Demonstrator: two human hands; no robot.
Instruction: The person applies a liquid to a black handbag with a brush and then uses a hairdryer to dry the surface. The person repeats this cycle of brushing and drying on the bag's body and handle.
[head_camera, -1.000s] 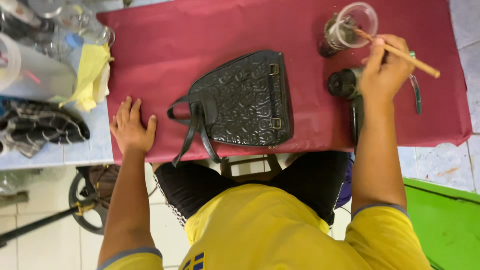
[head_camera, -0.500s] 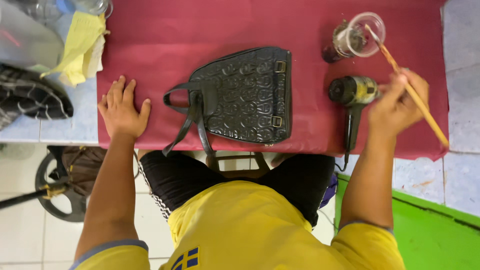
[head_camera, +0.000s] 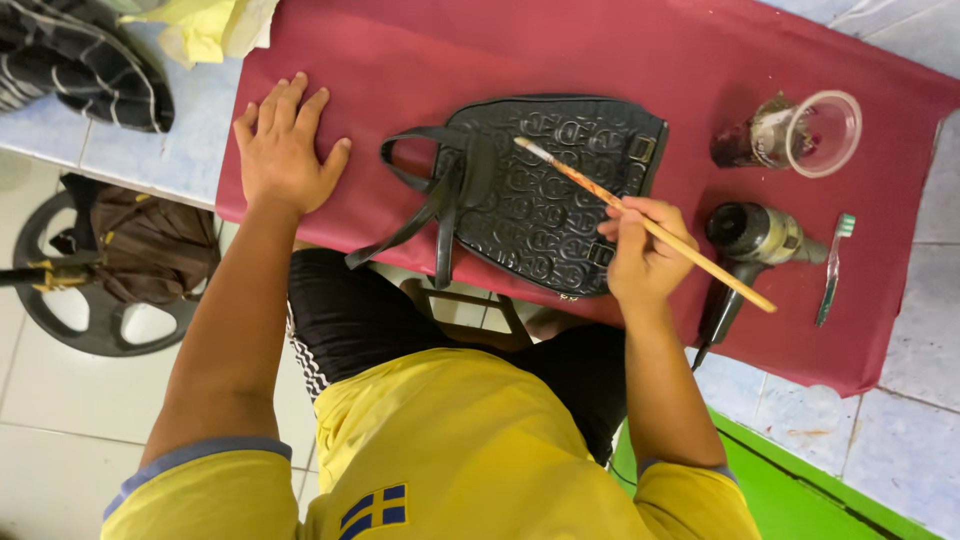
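Fingers (head_camera: 640, 222) of the right hand (head_camera: 642, 262) pinch a brush (head_camera: 640, 222), tip on the bag (head_camera: 555, 190) just left; left hand (head_camera: 287, 150) lies flat, fingers spread, on the cloth (head_camera: 420, 60).

A tiled worktop (head_camera: 150, 150) carries a red cloth (head_camera: 400, 60). On the cloth lie a black bag (head_camera: 550, 200), cup (head_camera: 825, 132), hairdryer (head_camera: 755, 235) and toothbrush (head_camera: 833, 268). A yellow rag (head_camera: 210, 25) and striped fabric (head_camera: 80, 65) lie left.
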